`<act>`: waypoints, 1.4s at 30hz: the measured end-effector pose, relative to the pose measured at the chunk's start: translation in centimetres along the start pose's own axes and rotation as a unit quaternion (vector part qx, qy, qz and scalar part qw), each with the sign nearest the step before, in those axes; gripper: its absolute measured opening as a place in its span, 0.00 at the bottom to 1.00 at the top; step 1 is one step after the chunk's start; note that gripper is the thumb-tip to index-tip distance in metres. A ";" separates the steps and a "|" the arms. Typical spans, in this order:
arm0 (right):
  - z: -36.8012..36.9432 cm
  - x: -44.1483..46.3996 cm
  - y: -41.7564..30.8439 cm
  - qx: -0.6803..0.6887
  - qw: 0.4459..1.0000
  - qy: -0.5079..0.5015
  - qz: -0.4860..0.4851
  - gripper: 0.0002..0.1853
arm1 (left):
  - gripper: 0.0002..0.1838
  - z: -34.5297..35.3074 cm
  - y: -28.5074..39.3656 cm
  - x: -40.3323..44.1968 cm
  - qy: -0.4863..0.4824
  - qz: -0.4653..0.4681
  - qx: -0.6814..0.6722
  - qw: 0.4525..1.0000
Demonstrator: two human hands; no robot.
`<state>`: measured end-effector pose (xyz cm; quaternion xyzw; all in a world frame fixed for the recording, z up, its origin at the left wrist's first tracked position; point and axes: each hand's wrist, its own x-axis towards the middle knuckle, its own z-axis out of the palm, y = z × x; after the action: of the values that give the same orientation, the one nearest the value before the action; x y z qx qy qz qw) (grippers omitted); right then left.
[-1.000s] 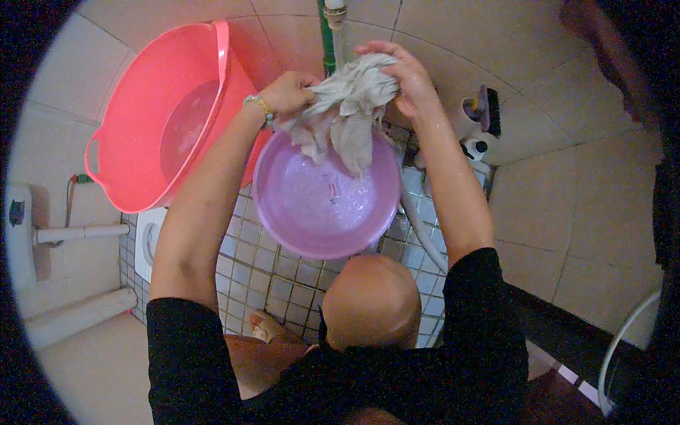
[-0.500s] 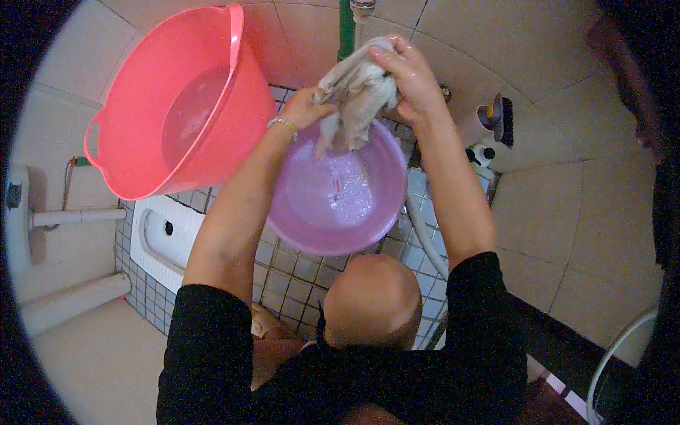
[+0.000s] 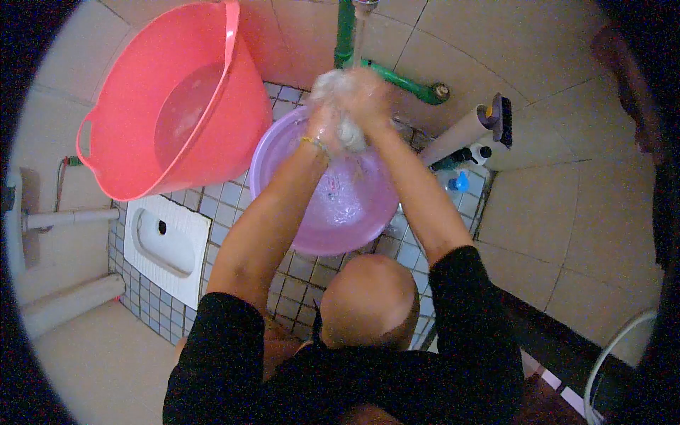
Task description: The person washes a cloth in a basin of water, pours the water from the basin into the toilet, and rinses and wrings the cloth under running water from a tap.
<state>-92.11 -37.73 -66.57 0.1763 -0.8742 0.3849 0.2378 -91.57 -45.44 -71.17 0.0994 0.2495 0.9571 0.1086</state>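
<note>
A wet whitish cloth (image 3: 350,134) is bunched between my two hands, above the purple basin (image 3: 322,237). My left hand (image 3: 325,125), with a beaded bracelet at the wrist, is closed on the cloth from the left side. From the right, my right hand (image 3: 370,99) grips it too, its fingers smeared by motion. Right above my hands, water runs down from the tap (image 3: 365,6). Water with a shiny surface lies in the bottom of the basin.
A large pink tub (image 3: 237,134) holding some water stands at left, beside a white squat toilet (image 3: 166,248). Green pipes (image 3: 407,83) run along the wall. To the right are a scrubbing brush (image 3: 503,120), bottles including one with a blue pump (image 3: 460,182), and tiled walls.
Both hands have moved down and closer together. The cloth, hanging loosely before, is now gathered into a bunch between them under the tap.
</note>
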 end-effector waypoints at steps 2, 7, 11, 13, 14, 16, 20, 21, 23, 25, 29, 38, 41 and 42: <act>-1.0 1.8 1.9 0.049 0.957 -0.037 0.284 0.17 | 0.14 3.1 0.7 -1.1 0.209 -0.156 0.113 0.959; 2.6 -3.1 1.9 0.125 0.989 0.067 0.048 0.10 | 0.15 -5.0 0.0 -0.2 0.006 -0.112 0.033 0.993; 0.6 -0.2 7.3 0.178 0.974 -0.028 0.138 0.16 | 0.18 3.8 3.9 -2.2 0.050 -0.192 0.402 0.894; -3.2 0.3 2.9 0.399 0.874 -0.093 0.261 0.18 | 0.19 5.2 6.9 -1.4 0.005 -0.160 0.450 0.878; -4.7 1.1 1.2 0.500 0.800 -0.119 0.310 0.19 | 0.19 5.7 8.1 -0.7 -0.021 -0.138 0.478 0.867; -5.1 2.3 2.0 0.462 0.810 -0.261 0.251 0.17 | 0.20 4.2 8.3 -0.1 -0.019 -0.066 0.572 0.818; -5.8 3.7 -0.6 0.504 0.813 -0.173 0.234 0.11 | 0.18 0.2 7.5 -1.5 0.049 -0.048 0.645 0.761; -5.9 3.4 -1.3 0.534 0.796 -0.159 0.237 0.11 | 0.18 -1.0 7.0 -1.8 0.068 -0.067 0.621 0.778; -5.8 2.6 -2.0 0.574 0.775 -0.144 0.222 0.10 | 0.18 -2.6 5.8 -2.1 0.097 -0.116 0.441 0.885; -5.6 2.0 -2.3 0.593 0.772 -0.123 0.196 0.10 | 0.17 -3.5 5.5 -2.4 0.179 -0.156 0.387 0.891; -5.9 0.8 -3.8 0.692 0.688 -0.113 0.186 0.12 | 0.20 -1.7 4.4 -3.6 0.300 -0.239 0.044 0.923; 0.3 -3.7 -1.0 0.076 0.987 0.048 -0.136 0.15 | 0.15 -7.8 -1.3 2.1 -0.055 0.016 0.096 0.994; 0.2 -3.1 -0.5 -0.051 0.997 -0.051 0.039 0.17 | 0.13 -2.7 1.7 -0.9 -0.036 -0.174 -0.177 0.968; 0.3 -2.7 0.0 0.017 0.992 -0.033 0.124 0.18 | 0.13 -1.1 1.1 -1.4 0.062 -0.170 -0.135 0.974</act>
<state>-89.92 -37.63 -68.21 0.0833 -0.8898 0.4206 0.1565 -90.71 -47.19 -71.76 -0.0196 0.1377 0.9538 0.2663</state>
